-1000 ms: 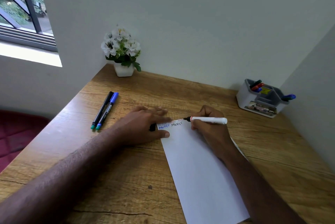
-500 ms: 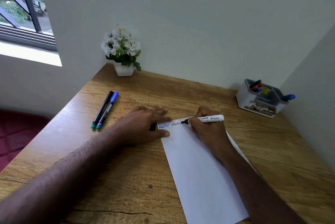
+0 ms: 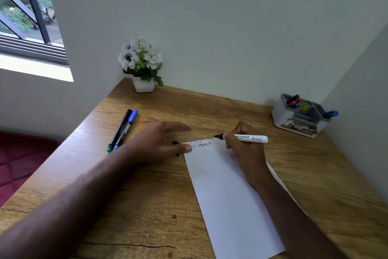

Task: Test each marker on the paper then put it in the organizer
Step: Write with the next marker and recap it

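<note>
Your right hand (image 3: 244, 149) pinches the white marker (image 3: 244, 138); your left hand (image 3: 159, 143), fingers spread, presses the paper (image 3: 226, 195). Cap it, then carry it rightward to the organizer (image 3: 302, 115).

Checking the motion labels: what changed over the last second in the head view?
The right hand still grips the whiteboard marker; its tip dipped to the paper half a second ago and has now lifted off past the sheet's top edge. The left hand has raised its fingers while its thumb stays on the paper corner. The two pens, organizer and flower pot have not moved.
</note>
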